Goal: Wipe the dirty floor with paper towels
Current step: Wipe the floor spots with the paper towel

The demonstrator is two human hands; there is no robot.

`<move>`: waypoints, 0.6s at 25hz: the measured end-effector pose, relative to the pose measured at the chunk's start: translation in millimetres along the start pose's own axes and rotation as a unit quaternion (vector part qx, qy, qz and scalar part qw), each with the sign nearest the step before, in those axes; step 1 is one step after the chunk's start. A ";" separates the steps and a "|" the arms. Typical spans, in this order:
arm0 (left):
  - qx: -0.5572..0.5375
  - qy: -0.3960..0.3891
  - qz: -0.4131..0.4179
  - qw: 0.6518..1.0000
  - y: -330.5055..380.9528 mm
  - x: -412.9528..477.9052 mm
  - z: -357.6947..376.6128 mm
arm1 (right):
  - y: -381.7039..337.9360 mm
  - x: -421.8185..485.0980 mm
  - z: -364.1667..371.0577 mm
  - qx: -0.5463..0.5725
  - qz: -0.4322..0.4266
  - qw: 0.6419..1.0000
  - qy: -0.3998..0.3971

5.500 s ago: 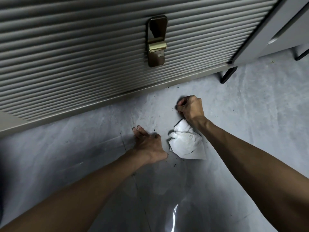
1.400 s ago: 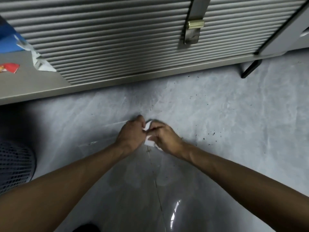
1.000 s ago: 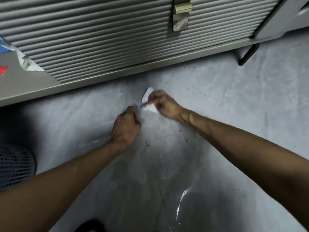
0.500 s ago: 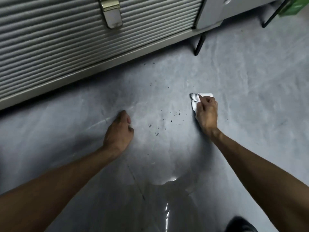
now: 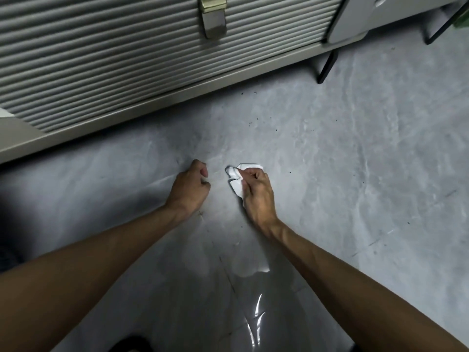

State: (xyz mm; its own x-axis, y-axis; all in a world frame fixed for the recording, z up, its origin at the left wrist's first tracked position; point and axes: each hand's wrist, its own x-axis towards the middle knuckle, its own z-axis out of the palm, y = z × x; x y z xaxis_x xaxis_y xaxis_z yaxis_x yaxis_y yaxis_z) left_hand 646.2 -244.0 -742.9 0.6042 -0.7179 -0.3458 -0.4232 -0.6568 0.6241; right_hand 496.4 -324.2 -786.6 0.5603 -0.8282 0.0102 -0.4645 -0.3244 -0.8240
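A crumpled white paper towel (image 5: 236, 182) lies pressed against the grey marbled floor (image 5: 330, 161). My right hand (image 5: 256, 194) grips it, fingers curled over the wad, so most of the towel is hidden beneath the palm. A hand's width to the left, my left hand (image 5: 190, 189) rests on the floor with its fingers curled and nothing in it. Small dark crumbs (image 5: 255, 119) are scattered on the floor beyond both hands, toward the cabinet.
A ribbed grey cabinet front (image 5: 127, 59) with a brass latch (image 5: 213, 13) runs along the far side above a pale plinth (image 5: 177, 95). Thin black furniture legs (image 5: 326, 68) stand at the upper right. Near me, glare shines off the floor (image 5: 256, 308).
My right hand has dragged the paper towel leftward across the floor, close to my left hand. The dark specks that lay between the hands are gone. The left hand has stayed put.
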 end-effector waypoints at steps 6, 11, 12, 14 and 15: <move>-0.007 -0.025 0.014 1.000 -1.1 -3.2 -12.8 | 18.6 8.3 -27.9 -0.028 -0.013 0.990 -0.139; 0.033 -0.036 0.052 0.997 -8.3 -1.3 -15.2 | 21.7 25.2 -59.9 -0.255 -0.235 0.901 -0.260; 0.048 -0.044 0.069 0.995 -10.0 -2.0 -13.8 | 21.9 31.0 -58.3 -0.275 -0.232 0.882 -0.305; 0.073 -0.049 0.098 0.991 -10.7 -1.4 -11.5 | 22.9 38.8 -54.8 -0.258 -0.209 0.876 -0.349; 0.083 -0.047 0.104 0.990 -10.7 -0.8 -10.8 | 25.4 36.8 -53.2 -0.228 -0.201 0.891 -0.338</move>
State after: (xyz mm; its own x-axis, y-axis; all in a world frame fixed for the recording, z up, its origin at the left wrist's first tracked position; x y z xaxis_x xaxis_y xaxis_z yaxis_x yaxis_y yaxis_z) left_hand 657.5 -233.8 -741.7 0.4300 -0.8549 -0.2903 -0.6413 -0.5156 0.5683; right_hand 468.7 -387.3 -777.1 0.9576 -0.1891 -0.2173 -0.2769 -0.8120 -0.5138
